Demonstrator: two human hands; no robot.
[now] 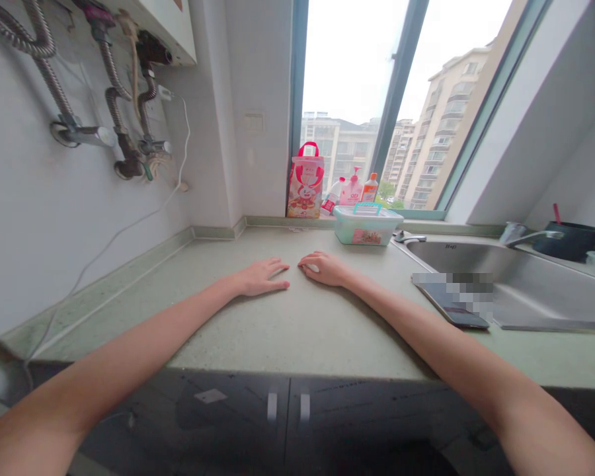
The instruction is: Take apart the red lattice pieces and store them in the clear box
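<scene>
My left hand [265, 276] rests on the pale green countertop [258, 330], fingers stretched out and spread, holding nothing. Just to its right, my right hand [323, 268] lies on the same surface with its fingers loosely bent. A gap shows between the thumb and fingers, and I see nothing held in it. The two hands point at each other without touching. Behind the right hand stands a mint plastic box [367, 228] with a clear lid and a teal handle. A dark flat device [451, 311], partly blurred out, lies to the right of the right forearm.
A steel sink [535, 297] with a faucet [530, 237] fills the right side. On the window ledge are a pink package [306, 185], a pink pump bottle [352, 188] and an orange bottle [369, 187]. A white cable [129, 231] hangs along the left wall below metal pipes.
</scene>
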